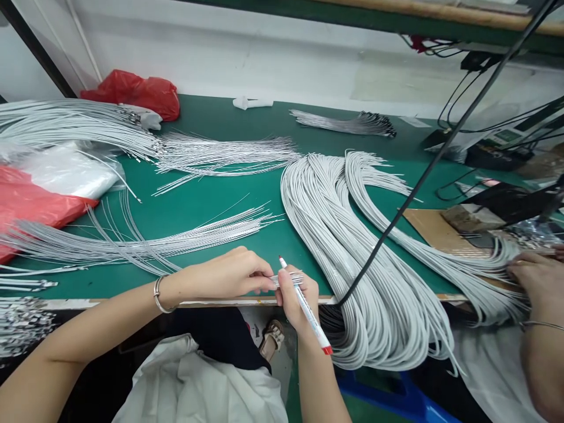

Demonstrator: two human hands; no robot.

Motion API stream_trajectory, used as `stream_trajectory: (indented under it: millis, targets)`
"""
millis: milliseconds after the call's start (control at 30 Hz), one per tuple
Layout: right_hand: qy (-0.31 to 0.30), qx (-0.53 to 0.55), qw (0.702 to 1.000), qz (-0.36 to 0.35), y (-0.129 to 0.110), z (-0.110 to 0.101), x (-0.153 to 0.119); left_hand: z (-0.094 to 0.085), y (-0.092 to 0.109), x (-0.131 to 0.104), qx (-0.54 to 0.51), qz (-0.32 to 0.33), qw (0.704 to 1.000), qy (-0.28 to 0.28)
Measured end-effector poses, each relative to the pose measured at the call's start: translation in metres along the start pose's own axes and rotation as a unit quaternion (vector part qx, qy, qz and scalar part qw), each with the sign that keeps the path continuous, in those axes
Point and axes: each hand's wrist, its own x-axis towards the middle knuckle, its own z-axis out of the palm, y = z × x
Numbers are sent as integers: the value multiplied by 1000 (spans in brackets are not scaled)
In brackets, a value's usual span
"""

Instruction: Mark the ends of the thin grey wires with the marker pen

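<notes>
My left hand (pixel 235 273), with a bracelet at the wrist, is closed with thumb and fingers pinched on a small bundle of thin white wires (pixel 296 278) at the table's front edge. My right hand (pixel 303 296) meets it there and is closed around a white marker pen (pixel 314 320). The pen slants, its red tip up near the wires and its red end down. My right fingers also touch the wire ends; the grip there is partly hidden. Beyond my left hand lies a loose spread of thin grey-white wires (pixel 198 242).
A thick bundle of white cables (pixel 326 217) hangs over the front edge to my right. Further back lie more wires (pixel 229 155), a dark-ended bundle (pixel 343 123) and red bags (pixel 132 94). A black rod (pixel 423 176) slants across. At far right a co-worker's hand (pixel 537 276) touches cables.
</notes>
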Motion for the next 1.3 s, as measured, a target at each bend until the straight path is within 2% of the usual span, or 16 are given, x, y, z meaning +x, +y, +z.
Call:
stream_trajectory:
  millis: [133,267,433,500,633,867,967,1133,1300]
  targets:
    - [8,-2,1000,2,5,0,2,1,-1,3,-27,-14,999,-16]
    - [1,-6,999,-34,14,-7,2,1,-4,2,-47,-22,999,-8]
    - [100,-33,989,-103,23,-22,-5,-8,-9,2,-130,-53,990,-27]
    - [99,-74,984,-129,23,-24,-8,-12,-9,2,-146,-63,987,-35]
    - [65,-127,974,-178,20,-18,-11,-14,-8,5,-152,-82,984,-37]
    - [120,-189,953,-205,23,6,-16,-8,-10,12,-193,-75,978,-26]
    - [139,-216,942,-217,24,10,-19,-5,-12,13,-215,-78,973,-22]
    - [106,-204,954,-191,19,-10,-14,-3,-15,10,-212,-69,974,-31]
    - [41,-200,950,-234,11,-22,-3,-4,-12,11,-209,-73,974,-38]
